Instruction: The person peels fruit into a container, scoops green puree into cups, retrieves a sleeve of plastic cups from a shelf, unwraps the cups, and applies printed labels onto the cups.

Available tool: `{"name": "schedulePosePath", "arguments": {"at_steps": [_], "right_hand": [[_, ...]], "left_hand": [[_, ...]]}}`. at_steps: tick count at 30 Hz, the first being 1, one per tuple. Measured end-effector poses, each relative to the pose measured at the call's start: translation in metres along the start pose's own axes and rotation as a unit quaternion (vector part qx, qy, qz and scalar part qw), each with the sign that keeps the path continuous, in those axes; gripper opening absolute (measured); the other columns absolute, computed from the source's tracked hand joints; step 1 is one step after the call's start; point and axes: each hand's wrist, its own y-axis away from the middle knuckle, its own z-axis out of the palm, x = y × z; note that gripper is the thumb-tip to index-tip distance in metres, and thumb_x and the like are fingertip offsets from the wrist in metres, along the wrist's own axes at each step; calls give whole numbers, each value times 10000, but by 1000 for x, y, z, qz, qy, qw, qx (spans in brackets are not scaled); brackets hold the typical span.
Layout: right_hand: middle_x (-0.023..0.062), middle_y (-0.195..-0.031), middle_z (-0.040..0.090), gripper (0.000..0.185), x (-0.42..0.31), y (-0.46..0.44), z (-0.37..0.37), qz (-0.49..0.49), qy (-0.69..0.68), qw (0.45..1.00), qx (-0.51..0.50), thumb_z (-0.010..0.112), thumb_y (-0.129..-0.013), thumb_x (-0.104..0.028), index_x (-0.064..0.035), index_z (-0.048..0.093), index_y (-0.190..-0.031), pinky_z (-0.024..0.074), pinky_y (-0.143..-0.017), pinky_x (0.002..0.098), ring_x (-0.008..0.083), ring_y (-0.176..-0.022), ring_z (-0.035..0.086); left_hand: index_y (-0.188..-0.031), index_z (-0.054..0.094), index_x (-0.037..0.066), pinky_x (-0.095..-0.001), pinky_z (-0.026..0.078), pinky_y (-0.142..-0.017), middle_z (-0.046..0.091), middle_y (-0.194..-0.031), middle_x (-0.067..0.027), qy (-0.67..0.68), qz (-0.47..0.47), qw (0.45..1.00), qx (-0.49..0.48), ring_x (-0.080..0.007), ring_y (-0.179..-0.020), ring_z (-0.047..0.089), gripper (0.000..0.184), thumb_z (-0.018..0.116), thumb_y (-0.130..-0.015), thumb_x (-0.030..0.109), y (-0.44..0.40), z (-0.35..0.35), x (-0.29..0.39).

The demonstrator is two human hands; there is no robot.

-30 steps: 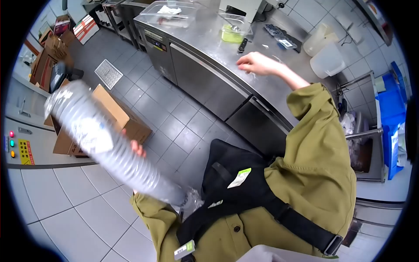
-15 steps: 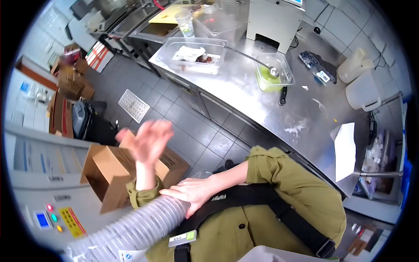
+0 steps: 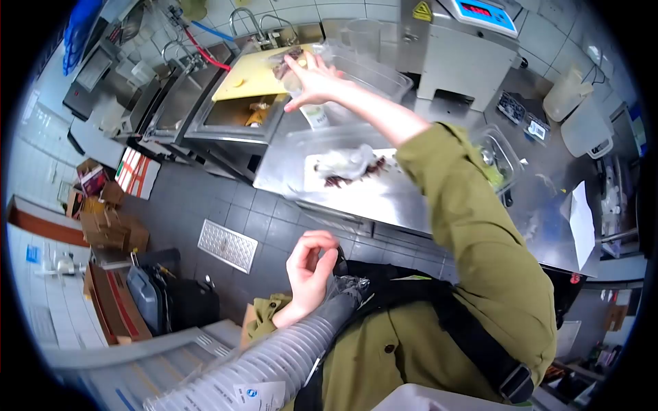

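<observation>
My right hand (image 3: 314,81) reaches over the steel counter with its fingers spread. Just below it stands a printed clear plastic cup (image 3: 316,116), partly covered by the hand; whether they touch is unclear. Dark pieces (image 3: 291,60) lie by the fingertips at the edge of a yellow cutting board (image 3: 250,70). Down at my body, my left hand (image 3: 312,270) has its fingers curled in, and what they hold, if anything, is hidden. A long wrapped stack of clear plastic cups (image 3: 274,356) slants between my left forearm and my chest, its dark wrapped end beside that hand.
On the counter are a clear tub with a white bag and dark bits (image 3: 346,164), a tub with green contents (image 3: 497,161), berry packs (image 3: 514,106), white jugs (image 3: 586,130) and a machine (image 3: 466,61). A sink (image 3: 236,116) adjoins; a floor drain (image 3: 227,245) lies below.
My right hand has left the end of the cup stack and stretched out over the counter. My left hand has gone from raised and spread to curled beside the stack. The view has swung.
</observation>
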Motion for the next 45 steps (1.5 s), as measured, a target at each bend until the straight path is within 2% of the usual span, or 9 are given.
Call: {"name": "schedulePosePath", "arguments": {"at_steps": [7, 11, 16, 20, 21, 26, 30, 40, 45], "right_hand": [[232, -1096, 437, 819, -32, -85, 1, 49, -91, 982, -158, 698, -523, -274, -90, 335, -1233, 425, -823, 426, 348, -1049, 435], [231, -1017, 445, 829, -107, 11, -87, -196, -218, 956, -21, 703, -527, -322, 71, 344, -1163, 427, -781, 413, 347, -978, 460], [194, -1271, 323, 794, -59, 122, -137, -170, -239, 947, 130, 688, -660, -346, 15, 318, -1262, 359, -905, 351, 288, -1153, 356], [188, -955, 598, 354, 101, 306, -102, 581, 14, 728, 364, 560, -794, -279, 20, 561, -982, 479, -734, 290, 229, -844, 609], [196, -859, 608, 408, 139, 348, -69, 653, 125, 686, 297, 595, -767, -316, 64, 564, -911, 509, -642, 299, 246, -736, 627], [168, -708, 571, 353, 204, 382, 4, 617, -389, 562, 391, 581, -732, -209, 135, 529, -797, 502, -426, 295, 248, -537, 609], [108, -571, 565, 200, 196, 376, -36, 634, -110, 689, 333, 531, -712, -131, 60, 572, -670, 457, -471, 283, 166, -502, 573], [23, -646, 532, 165, 21, 170, -134, 478, -194, 824, 236, 479, -811, -162, -16, 557, -818, 437, -459, 201, 66, -486, 467], [132, -855, 623, 152, -78, -22, -34, 344, -393, 848, 89, 428, -859, -156, -28, 505, -833, 457, -470, 165, 66, -521, 555]], "left_hand": [[-984, 479, -11, -297, 349, -837, 486, -988, -101, -164, 53, 985, 27, -178, -920, 450, 337, 608, -673, -35, -103, -114, 32], [-1314, 145, 43, -348, 257, -993, 283, -1273, -125, -326, 218, 919, 21, -238, -1118, 388, 863, 676, -633, 31, -149, -109, 42], [-1345, 104, 76, -336, 383, -883, 343, -1230, -136, -183, 85, 973, -107, -217, -1070, 420, 918, 703, -652, 144, -143, -98, 44], [-1351, 113, 81, -333, 403, -843, 396, -1195, -122, -84, 65, 992, -72, -228, -1011, 462, 936, 718, -659, 257, -127, -105, 36], [-1351, 113, 81, -337, 398, -848, 399, -1190, -123, -92, 55, 992, -71, -231, -1015, 459, 938, 718, -658, 264, -120, -105, 34], [-1349, 95, 77, -362, 350, -892, 413, -1171, -134, -108, 24, 991, -74, -243, -1050, 432, 957, 716, -660, 313, -102, -94, 48], [-1352, 36, 86, -378, 364, -888, 391, -1184, -141, -126, 1, 992, -21, -256, -1051, 440, 1075, 750, -599, 367, -97, -113, 59], [-1252, 255, 32, -339, 387, -831, 450, -1126, -140, -147, -12, 988, 56, -227, -959, 479, 735, 649, -646, 162, -97, -301, 27], [-1336, 55, 88, -380, 358, -896, 371, -1202, -101, -50, -26, 978, 202, -249, -1085, 412, 1081, 784, -541, 160, -107, -458, 92]]}}
